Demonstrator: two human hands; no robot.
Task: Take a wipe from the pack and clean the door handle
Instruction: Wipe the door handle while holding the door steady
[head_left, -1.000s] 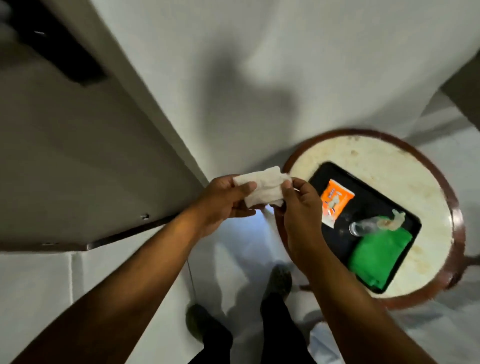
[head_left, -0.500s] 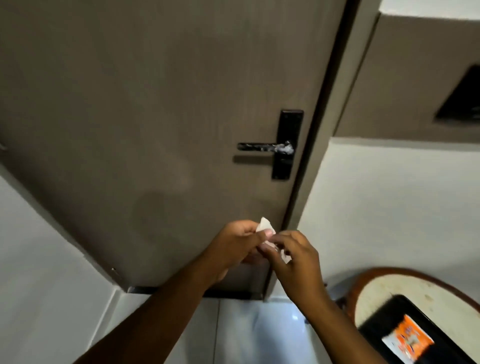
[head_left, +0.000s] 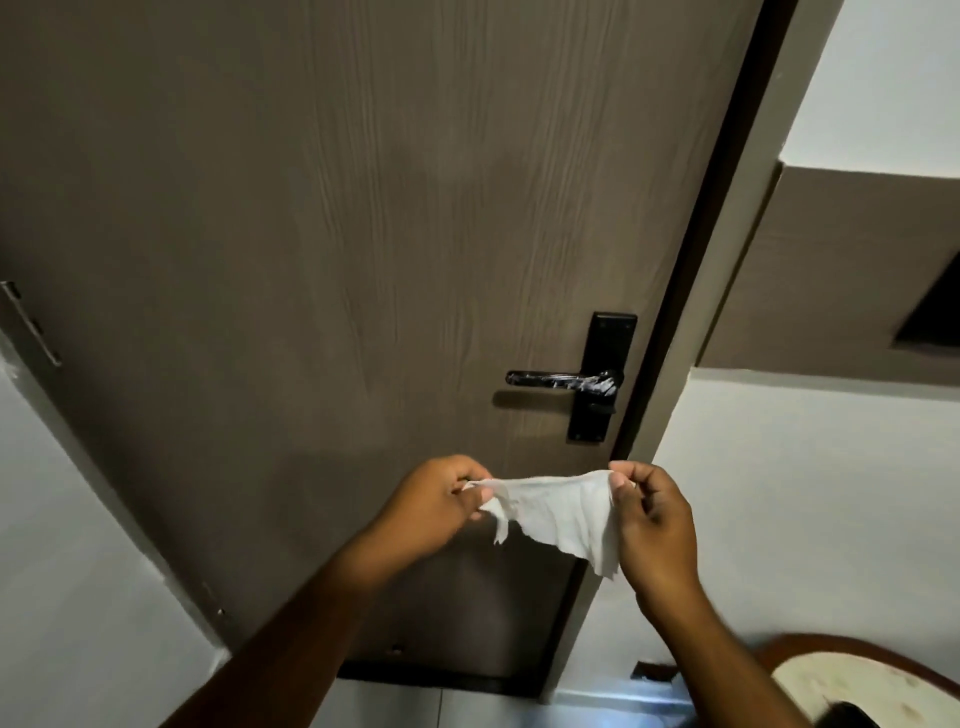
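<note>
While both hands pinch it, left hand (head_left: 434, 506), right hand (head_left: 655, 525), wipe (head_left: 558, 512) stretched below smeared door handle (head_left: 561, 380).

This looks like a room or hallway inside a home or lodging. A brown wood-grain door (head_left: 363, 260) sits in a dark frame, fitted with a black lever door handle (head_left: 561, 379) on a black rectangular backplate (head_left: 602, 376), with plain white painted walls (head_left: 810, 493) on either side and pale glossy floor tiles (head_left: 467, 709) below. At the lower right, the rim of a round table with a reddish-brown wooden edge and a pale top (head_left: 852, 649) stands close to the doorway.
</note>
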